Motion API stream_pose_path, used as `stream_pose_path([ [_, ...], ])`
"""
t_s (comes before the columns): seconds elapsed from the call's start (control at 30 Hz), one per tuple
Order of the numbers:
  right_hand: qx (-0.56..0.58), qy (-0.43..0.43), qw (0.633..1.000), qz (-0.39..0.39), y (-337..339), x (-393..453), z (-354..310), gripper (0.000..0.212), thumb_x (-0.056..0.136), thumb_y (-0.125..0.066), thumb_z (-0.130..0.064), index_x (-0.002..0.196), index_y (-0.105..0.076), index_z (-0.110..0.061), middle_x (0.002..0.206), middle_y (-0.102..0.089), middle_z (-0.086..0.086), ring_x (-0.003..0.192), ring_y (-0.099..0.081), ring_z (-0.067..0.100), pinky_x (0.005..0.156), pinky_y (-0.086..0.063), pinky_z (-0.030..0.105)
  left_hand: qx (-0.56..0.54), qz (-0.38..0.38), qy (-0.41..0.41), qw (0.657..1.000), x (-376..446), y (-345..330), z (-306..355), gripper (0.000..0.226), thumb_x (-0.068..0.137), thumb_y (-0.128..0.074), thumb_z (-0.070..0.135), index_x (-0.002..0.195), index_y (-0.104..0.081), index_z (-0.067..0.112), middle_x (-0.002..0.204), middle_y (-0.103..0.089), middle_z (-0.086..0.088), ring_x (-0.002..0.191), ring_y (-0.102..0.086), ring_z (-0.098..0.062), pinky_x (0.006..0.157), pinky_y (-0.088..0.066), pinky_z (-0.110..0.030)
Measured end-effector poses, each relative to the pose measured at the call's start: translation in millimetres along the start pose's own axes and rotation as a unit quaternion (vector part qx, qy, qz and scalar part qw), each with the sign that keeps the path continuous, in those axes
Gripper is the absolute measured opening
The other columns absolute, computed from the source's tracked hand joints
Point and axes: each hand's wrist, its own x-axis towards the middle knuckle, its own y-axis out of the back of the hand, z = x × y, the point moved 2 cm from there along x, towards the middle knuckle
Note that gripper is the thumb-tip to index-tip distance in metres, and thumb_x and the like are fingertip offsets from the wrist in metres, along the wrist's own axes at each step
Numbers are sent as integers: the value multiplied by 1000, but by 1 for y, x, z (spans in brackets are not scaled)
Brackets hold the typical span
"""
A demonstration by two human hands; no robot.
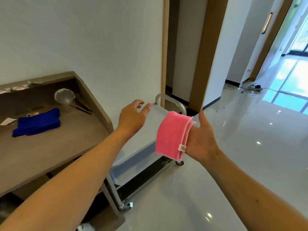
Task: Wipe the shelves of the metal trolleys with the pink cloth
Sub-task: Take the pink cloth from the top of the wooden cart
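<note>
A folded pink cloth (170, 134) with a white hem and a small tag hangs over the fingers of my right hand (202, 139), which holds it above the right edge of a metal trolley (133, 157). The fingers are hidden under the cloth; only the thumb and palm show. My left hand (133, 117) hovers over the trolley's top shelf with its fingers relaxed and spread, holding nothing. The trolley stands against the white wall, its curved handle (168, 100) at the far end and castors below.
A brown counter (50, 147) stands left of the trolley, bearing a blue cloth (38, 122) and a metal strainer (66, 97). Glossy floor (241, 164) spreads to the right. A doorway and a wood-trimmed wall corner (205, 64) lie beyond the trolley. Cables lie on the far floor.
</note>
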Motion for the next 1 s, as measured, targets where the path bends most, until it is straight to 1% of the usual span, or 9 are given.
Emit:
stream_pose_path([
  [0.1,7,-11,1000,15,36,-3,-18,97,83,-23,-90,137,-57,-17,131,-68,16,119,-66,42,99,-51,61,8,-1,6,1000,-2,-34,15,48,99,-49,55,134,-57,23,136,-61,-1,119,-57,-20,95,-46,-32],
  [0.3,23,-16,999,36,68,21,-41,94,85,-23,-89,138,-58,-20,131,-69,14,121,-65,40,105,-46,62,49,-33,16,998,15,-78,14,52,101,-45,55,144,-49,25,147,-51,-2,133,-48,-24,107,-40,-40],
  [0.4,22,-13,999,44,75,47,-53,92,86,-23,-88,137,-58,-20,130,-70,13,120,-66,39,102,-49,59,70,-52,23,996,40,-97,9,56,101,-44,56,147,-44,26,150,-48,-2,136,-45,-25,111,-42,-46],
  [0.57,22,-18,998,49,81,106,-73,91,87,-27,-87,138,-59,-19,134,-67,14,128,-60,40,112,-39,61,79,-39,33,996,99,-119,-10,56,101,-45,55,148,-43,25,153,-44,-3,140,-41,-26,112,-38,-45],
  [0.67,5,-27,998,58,81,146,-86,86,88,-30,-84,136,-60,-20,131,-69,14,123,-63,39,106,-45,60,75,-34,51,995,133,-128,-29,57,101,-44,56,149,-42,25,154,-43,-4,140,-40,-26,112,-37,-44],
  [0.8,-20,-44,998,48,76,199,-96,83,90,-31,-83,137,-59,-21,132,-69,13,122,-64,39,105,-46,59,90,-37,84,992,170,-136,-62,60,100,-43,58,150,-40,26,154,-42,-4,140,-40,-27,111,-37,-45],
  [0.9,-61,-50,996,35,70,237,-96,83,90,-26,-83,134,-58,-21,128,-71,13,115,-68,39,86,-59,56,108,-39,106,988,191,-138,-91,63,99,-42,60,151,-38,25,155,-40,-6,141,-37,-28,111,-37,-46],
  [0.93,-63,-59,996,28,69,249,-94,84,90,-25,-84,135,-58,-20,128,-70,14,115,-68,39,82,-60,54,108,-39,115,987,196,-137,-100,63,99,-43,61,151,-37,26,156,-39,-6,142,-37,-28,112,-37,-46],
  [1.0,-63,-70,995,16,67,269,-92,87,91,-23,-84,136,-59,-19,130,-69,16,116,-68,40,80,-60,54,113,-37,131,984,204,-136,-117,65,98,-42,62,152,-36,27,157,-38,-6,143,-35,-29,114,-37,-48],
])
